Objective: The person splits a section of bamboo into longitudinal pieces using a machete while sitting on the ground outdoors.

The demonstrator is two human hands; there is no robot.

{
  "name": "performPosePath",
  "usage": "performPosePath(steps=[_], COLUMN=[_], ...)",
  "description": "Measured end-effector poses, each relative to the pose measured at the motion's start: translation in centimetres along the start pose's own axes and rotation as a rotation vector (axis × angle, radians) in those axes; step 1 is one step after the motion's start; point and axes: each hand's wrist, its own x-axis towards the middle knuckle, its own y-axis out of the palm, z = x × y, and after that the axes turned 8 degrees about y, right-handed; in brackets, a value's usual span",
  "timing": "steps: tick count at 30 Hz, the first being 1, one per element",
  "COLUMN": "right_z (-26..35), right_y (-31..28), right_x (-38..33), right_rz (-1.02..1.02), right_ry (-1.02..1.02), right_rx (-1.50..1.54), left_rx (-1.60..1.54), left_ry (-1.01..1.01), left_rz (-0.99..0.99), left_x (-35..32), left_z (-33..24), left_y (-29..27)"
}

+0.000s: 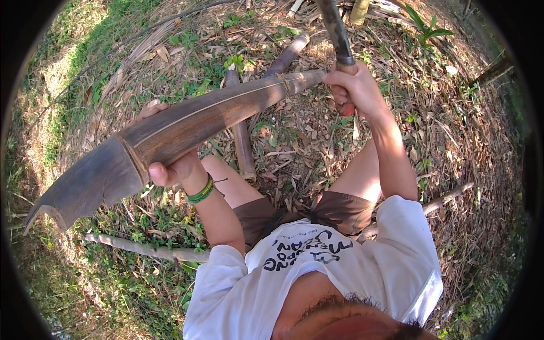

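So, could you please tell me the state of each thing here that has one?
palm frond stalk: lifted off the ground, roughly level.
left hand: gripping the stalk near its broad base.
right hand: closed on a red tool handle.
blade: raised, pointing away.

The palm frond base [170, 133] runs across the view from the lower left to the upper centre, above the ground [453, 141]. The left hand [173, 167] sits under its middle; the right hand [354, 88] sits at its narrow end, around a pole [337, 31]. A stick [141, 249] lies on the ground below the wide end. A cut stem [243, 141] lies beneath the frond base.
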Motion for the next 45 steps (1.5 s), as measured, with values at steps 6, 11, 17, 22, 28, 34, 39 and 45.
performPosePath(steps=[6, 11, 17, 22, 28, 34, 39, 45], right_z=[7.0, -22.8, -20.9, -13.3, 6.1, -11.9, -22.1, -17.8], right_y=[0.2, 1.5, 2.0, 1.9, 0.2, 4.2, 4.1, 0.9], right_x=[-3.8, 2.8, 3.0, 1.4, -1.9, 0.9, 2.7, 3.7], right_rz=[0.051, -0.032, 0.012, -0.121, -0.249, -0.471, -0.182, 0.083], right_ry=[-0.894, 0.318, 0.352, 0.143, -0.703, -0.165, 0.271, 0.533], right_rx=[0.234, -0.058, 0.002, -0.073, 0.15, 0.288, -0.405, 0.049], left_rx=[-0.056, -0.248, -0.035, -0.042, 0.07, -0.064, -0.065, 0.041], left_ry=[0.001, 0.069, 0.033, -0.021, -0.006, 0.077, 0.068, -0.047], left_rz=[-0.012, 0.201, -0.025, -0.021, 0.016, 0.036, -0.036, -0.192], left_x=[-0.3, -0.8, -2.5, -1.7, -1.4, -1.3, -2.4, -2.5], left_z=[-0.4, 0.6, -0.1, 0.2, -0.3, 1.1, 0.9, 1.5], left_y=[1.6, 2.1, 0.1, 1.1, -0.1, 2.2, 1.0, 0.4])
